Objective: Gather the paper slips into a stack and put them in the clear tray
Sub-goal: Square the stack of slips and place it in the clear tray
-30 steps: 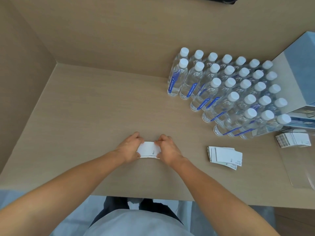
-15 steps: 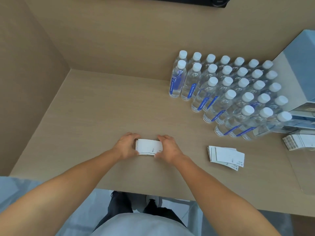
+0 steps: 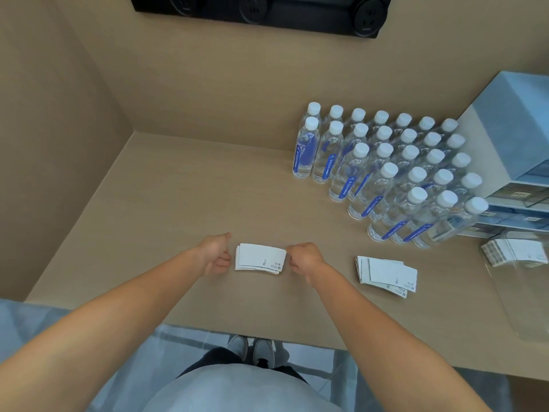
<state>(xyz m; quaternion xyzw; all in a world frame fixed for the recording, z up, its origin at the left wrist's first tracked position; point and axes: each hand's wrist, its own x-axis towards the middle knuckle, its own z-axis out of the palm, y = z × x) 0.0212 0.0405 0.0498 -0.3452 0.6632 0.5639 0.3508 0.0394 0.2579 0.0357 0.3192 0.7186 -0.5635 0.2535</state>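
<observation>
A squared stack of white paper slips (image 3: 258,258) lies flat on the wooden table near its front middle. My left hand (image 3: 215,254) is curled just left of the stack, with a small gap between them. My right hand (image 3: 304,258) is curled at the stack's right end, knuckles against its edge. Neither hand grips the slips. A second, fanned pile of slips (image 3: 386,275) lies to the right. The clear tray (image 3: 523,310) sits at the far right edge with another bundle of slips (image 3: 514,252) at its far end.
Several rows of water bottles (image 3: 386,173) with white caps stand at the back right. A pale blue drawer unit (image 3: 511,138) is behind them. Wooden walls close off the left and back, and a black socket strip (image 3: 267,10) is mounted on the back wall.
Both hands pressed on the stack's ends before; now they have drawn outward and curled, leaving the stack lying flat. The view has tilted up.
</observation>
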